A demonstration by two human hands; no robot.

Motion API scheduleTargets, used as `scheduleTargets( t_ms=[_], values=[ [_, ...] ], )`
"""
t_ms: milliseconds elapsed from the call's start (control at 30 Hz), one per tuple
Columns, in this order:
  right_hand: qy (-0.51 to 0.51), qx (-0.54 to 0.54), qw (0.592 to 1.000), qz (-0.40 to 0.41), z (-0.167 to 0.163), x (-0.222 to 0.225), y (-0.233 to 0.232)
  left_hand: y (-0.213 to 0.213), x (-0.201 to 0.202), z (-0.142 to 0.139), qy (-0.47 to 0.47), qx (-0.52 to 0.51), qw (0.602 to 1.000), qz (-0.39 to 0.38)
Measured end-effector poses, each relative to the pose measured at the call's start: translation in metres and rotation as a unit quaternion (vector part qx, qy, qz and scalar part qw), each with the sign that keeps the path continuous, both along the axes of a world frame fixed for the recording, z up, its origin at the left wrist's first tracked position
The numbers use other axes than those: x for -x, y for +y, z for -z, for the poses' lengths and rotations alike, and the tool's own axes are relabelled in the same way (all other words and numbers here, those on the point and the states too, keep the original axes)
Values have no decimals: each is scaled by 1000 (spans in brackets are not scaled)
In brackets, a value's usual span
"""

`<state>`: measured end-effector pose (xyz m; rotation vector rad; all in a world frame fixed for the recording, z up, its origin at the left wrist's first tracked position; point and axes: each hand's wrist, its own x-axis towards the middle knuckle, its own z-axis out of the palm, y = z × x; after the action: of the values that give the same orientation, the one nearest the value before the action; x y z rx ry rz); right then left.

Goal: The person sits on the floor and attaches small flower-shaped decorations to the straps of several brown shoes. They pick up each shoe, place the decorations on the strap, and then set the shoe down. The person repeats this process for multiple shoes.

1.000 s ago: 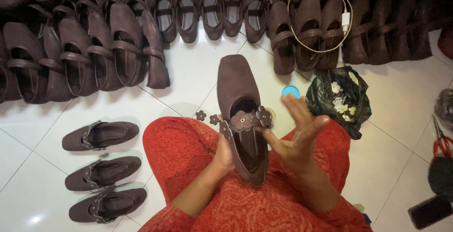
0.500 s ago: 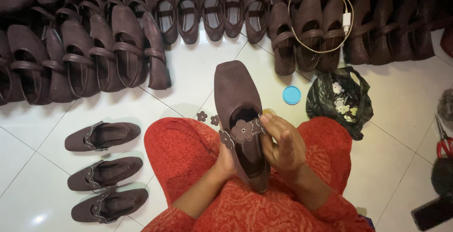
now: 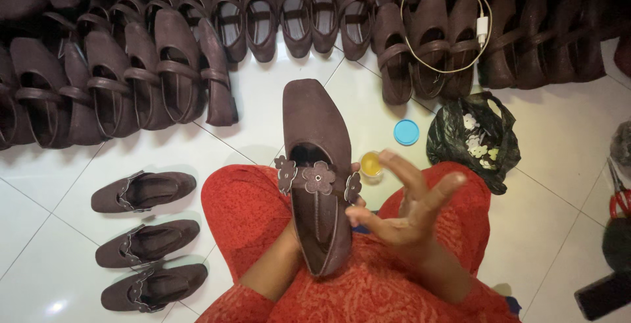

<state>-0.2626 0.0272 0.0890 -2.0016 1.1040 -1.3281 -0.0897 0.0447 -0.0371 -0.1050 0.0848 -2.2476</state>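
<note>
Rows of dark brown strap shoes (image 3: 164,67) fill the far side of the white tiled floor (image 3: 217,152), toes and heels packed close, with a white charging cable (image 3: 483,30) looped over a few of them at the right. Three more brown shoes with scalloped trim (image 3: 144,237) lie on their sides in a column at the left, well apart from the rows.

The brown suede shoe (image 3: 315,165) in hand sits over the lap in red patterned cloth (image 3: 368,290), its long axis running nearly straight away from the person: the square toe points toward the far rows, the heel toward the body. It lies sole down, opening up. Its strap crosses the opening and carries three brown flower pieces (image 3: 320,177), the middle one with a pale stud at its centre.

The left hand (image 3: 292,237) is under the shoe's heel end and mostly hidden, so I cannot tell how its fingers close, though it bears the shoe. The right hand (image 3: 401,214) floats just beside the shoe with fingers spread, gripping nothing.

Half a second ago that right hand was pressed onto the strap's flowers; it has since lifted off and fanned out to the right.

A black plastic bag (image 3: 473,139) of pale flower pieces lies right of the shoe, a blue lid (image 3: 406,132) beside it, and a small yellow pot (image 3: 371,164) just by the strap.
</note>
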Motion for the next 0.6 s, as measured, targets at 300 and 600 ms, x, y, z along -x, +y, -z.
scheduleTargets(
  t_ms=[300,600],
  values=[
    [0,20,1000,22,-5,-7,1,1,-1,2,-239,150,952,-120],
    [30,29,999,17,6,-4,-2,-10,-9,9,-806,19,569,-162]
  ],
)
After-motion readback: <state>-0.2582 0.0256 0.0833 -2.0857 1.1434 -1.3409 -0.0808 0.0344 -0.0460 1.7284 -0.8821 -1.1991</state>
